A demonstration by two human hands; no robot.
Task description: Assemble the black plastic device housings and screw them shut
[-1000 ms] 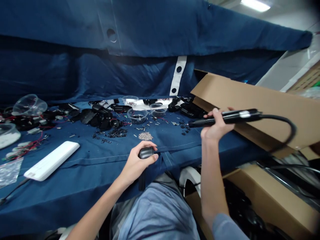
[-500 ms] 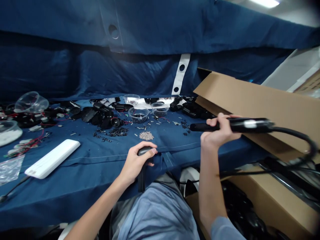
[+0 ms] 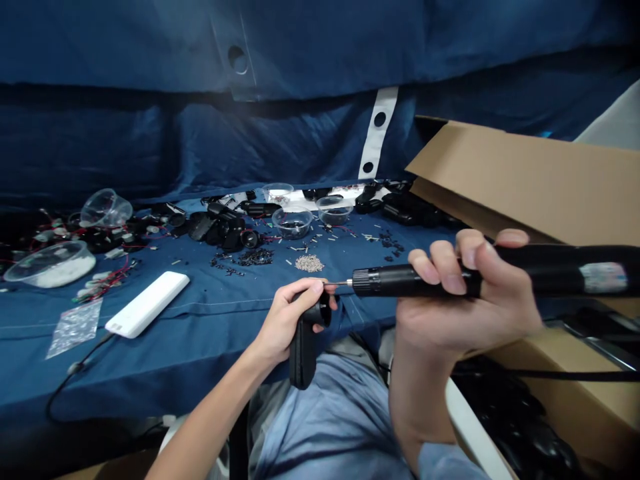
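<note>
My left hand (image 3: 293,313) is closed around a black plastic part (image 3: 303,353) with a round head and a downward handle, held over the table's front edge. In my right hand (image 3: 465,293) is a black corded electric screwdriver (image 3: 385,281), lying almost level and pointing left. Its thin bit reaches the fingertips of my left hand at the head of the part. Whether the bit sits in a screw cannot be made out. Just beyond lies a pile of small screws (image 3: 309,263), with small black pieces (image 3: 256,257) to its left.
Clear plastic bowls (image 3: 293,223) stand among black housings (image 3: 220,227) at the back. On the left are a white power bank (image 3: 149,304), a plastic bag (image 3: 75,327) and wired parts (image 3: 103,283). A cardboard box (image 3: 540,180) rises on the right; another box below holds black parts (image 3: 515,413).
The screwdriver has come left and nearer, and its bit now meets the part in my left hand. That part has turned, showing its round opening. The view has shifted slightly.
</note>
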